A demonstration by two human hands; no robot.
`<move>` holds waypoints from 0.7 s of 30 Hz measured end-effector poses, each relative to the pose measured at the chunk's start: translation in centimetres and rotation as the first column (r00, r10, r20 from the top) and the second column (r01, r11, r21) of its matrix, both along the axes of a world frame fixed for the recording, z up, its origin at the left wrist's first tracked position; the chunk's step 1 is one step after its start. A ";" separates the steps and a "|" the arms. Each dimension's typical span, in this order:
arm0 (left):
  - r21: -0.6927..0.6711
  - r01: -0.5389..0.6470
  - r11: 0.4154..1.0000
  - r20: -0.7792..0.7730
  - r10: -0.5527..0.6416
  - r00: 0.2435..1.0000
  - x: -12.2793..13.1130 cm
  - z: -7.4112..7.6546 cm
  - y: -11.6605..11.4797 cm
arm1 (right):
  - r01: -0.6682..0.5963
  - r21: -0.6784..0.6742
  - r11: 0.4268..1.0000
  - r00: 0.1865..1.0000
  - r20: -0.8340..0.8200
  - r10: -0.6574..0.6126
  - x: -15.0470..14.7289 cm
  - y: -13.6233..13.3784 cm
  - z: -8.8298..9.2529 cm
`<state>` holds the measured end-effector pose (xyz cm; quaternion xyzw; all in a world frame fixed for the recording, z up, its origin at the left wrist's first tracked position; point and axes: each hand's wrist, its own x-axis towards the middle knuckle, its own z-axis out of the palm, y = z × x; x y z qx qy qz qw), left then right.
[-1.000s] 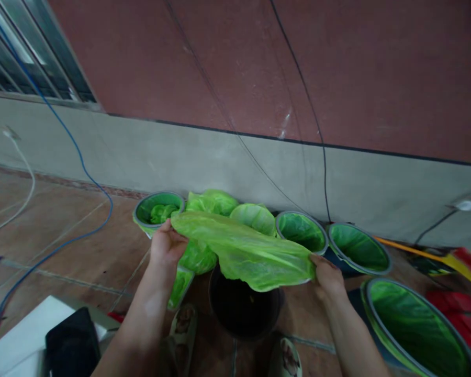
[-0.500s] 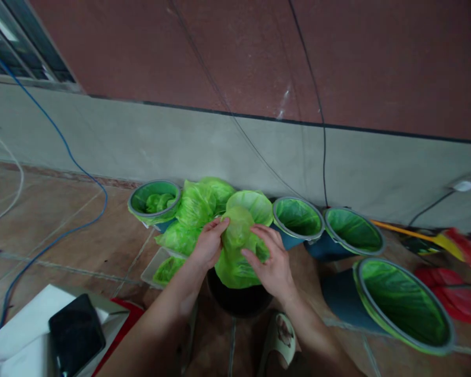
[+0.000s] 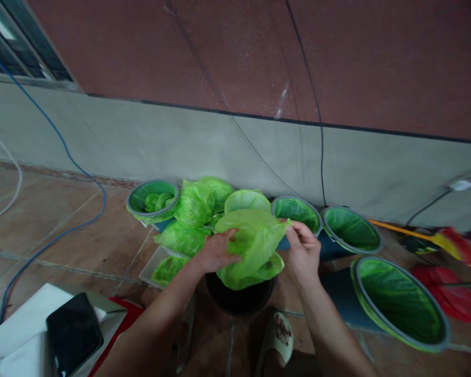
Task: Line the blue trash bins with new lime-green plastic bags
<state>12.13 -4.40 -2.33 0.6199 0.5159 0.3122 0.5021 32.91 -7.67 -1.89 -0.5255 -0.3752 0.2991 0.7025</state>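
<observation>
While the fingers of the right hand pinch together on a corner of the green bag, those of the left hand spread apart against its near side. Thin film, it looks light, limp and easily torn; edges should grip best. It hangs above the dark bucket.

Porch or yard, exact kind unclear: barred window, painted wall, tiled floor.

No lettering, label, brand, number or sign can be read — not on anything here.
</observation>
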 end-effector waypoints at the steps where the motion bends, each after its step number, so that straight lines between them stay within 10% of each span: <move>1: 0.040 0.027 0.999 -0.077 -0.024 0.997 0.0 -0.3 0.0 | 0.019 0.004 1.000 0.999 -0.048 -0.019 0.3 0.1 0.0; 12: 0.313 0.089 0.946 -0.352 0.028 0.936 1.4 -3.3 -0.2 | -0.026 -0.012 1.000 0.951 -0.309 0.021 0.6 0.0 1.0; 21: 0.273 -0.186 0.944 -0.209 0.247 0.946 -2.2 -0.6 2.7 | 0.183 -0.004 0.983 0.917 -0.361 -0.172 4.4 0.3 0.3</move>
